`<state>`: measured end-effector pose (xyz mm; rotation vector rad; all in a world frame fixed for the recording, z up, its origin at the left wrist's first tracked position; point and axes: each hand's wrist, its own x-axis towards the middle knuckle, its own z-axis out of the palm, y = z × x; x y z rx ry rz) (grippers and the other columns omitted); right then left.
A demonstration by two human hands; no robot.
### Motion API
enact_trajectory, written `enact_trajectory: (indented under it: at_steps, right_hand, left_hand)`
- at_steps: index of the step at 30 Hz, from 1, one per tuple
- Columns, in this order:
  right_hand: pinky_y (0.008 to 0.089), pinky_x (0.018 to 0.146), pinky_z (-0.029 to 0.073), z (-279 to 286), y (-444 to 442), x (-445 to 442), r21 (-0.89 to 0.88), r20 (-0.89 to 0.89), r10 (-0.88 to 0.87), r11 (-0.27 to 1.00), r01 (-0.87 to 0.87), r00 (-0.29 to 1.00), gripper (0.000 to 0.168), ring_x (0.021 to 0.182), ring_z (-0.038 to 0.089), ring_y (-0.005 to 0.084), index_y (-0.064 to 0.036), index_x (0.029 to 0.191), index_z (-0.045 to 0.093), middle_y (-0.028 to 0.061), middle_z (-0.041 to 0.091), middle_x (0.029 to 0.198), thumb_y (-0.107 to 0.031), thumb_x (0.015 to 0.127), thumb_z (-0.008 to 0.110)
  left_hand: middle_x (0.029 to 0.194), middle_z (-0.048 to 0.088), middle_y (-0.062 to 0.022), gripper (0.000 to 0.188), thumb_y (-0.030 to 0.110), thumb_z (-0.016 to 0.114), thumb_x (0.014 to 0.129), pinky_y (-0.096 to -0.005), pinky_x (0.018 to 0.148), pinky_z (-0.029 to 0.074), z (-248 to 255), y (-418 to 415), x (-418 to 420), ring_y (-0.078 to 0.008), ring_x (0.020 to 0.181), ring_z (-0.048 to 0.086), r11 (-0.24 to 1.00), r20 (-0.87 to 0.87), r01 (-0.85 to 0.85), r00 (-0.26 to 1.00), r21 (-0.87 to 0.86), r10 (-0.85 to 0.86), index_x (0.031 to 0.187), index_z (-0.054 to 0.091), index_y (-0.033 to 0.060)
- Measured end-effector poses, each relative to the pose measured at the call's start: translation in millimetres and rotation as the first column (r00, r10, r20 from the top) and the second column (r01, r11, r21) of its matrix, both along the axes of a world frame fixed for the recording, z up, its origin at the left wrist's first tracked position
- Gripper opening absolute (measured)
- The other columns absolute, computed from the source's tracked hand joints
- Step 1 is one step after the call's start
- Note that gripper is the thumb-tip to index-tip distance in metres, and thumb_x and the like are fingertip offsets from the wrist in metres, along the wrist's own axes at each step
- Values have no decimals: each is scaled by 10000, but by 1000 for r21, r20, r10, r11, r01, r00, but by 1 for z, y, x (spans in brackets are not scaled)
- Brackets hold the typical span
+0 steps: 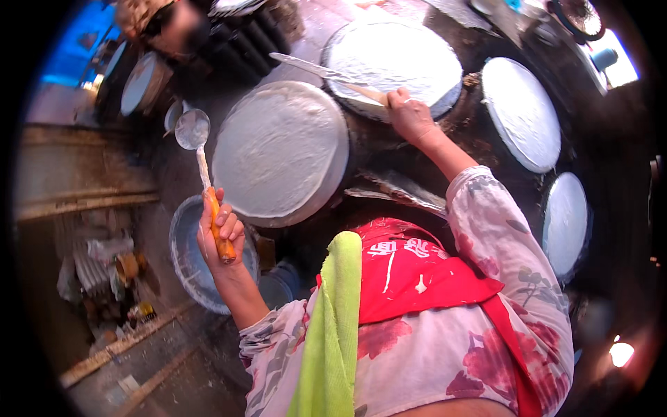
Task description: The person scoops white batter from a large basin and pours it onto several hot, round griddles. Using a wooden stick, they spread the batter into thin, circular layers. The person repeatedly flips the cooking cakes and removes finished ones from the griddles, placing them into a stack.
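My left hand grips the orange handle of a metal ladle, whose bowl points away from me and is smeared with white batter. In my right hand is a long, flat, batter-streaked spatula. It extends to the left across the near left edge of a round griddle coated in white; whether it touches the coating I cannot tell. Between my hands lies a wide round pan with a greyish-white, batter-like surface. Beneath my left forearm sits a grey basin with a white-crusted rim.
Two more white-topped round griddles stand to the right. A person is at the upper left, beside dark cylinders. A bright lamp or flame glows at lower right. A green towel hangs over my front.
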<state>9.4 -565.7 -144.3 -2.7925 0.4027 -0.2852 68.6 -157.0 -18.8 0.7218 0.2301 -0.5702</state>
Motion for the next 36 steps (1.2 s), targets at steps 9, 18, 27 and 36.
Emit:
enact_trajectory:
  at_steps: [9,18,27,36]
  right_hand:
    - [469,707,491,-35,-10,22,-43,-38,35,998,-36,999,130,806,612,384,-28,904,523,201,550,971,-60,799,453]
    - [431,689,467,32,-64,41,273,221,-268,940,205,938,170,772,600,359,-46,852,563,166,624,859,-202,864,497]
    - [201,502,371,136,-140,-85,682,645,-581,731,-31,497,96,594,435,25,-50,868,561,-63,476,690,-141,898,554]
    - [226,668,408,194,5,-386,594,527,-742,670,444,414,128,738,462,61,-75,905,555,-41,497,785,-198,868,556]
  left_hand:
    - [638,418,-6,352,235,410,978,-196,381,350,-27,47,11,-56,414,387,997,-40,-81,996,-8,81,1172,476,-52]
    - [637,419,-15,353,231,390,985,-204,389,358,-18,5,52,-71,414,405,993,7,114,993,-35,-114,1192,451,-47]
    - [645,416,-10,371,250,371,987,-209,388,368,-8,-83,58,-70,416,421,901,-3,433,901,-13,-433,1220,440,-30]
    - [652,415,-9,374,245,392,978,-204,370,342,3,-176,-29,-62,412,387,532,-26,845,531,-59,-847,1245,419,-15]
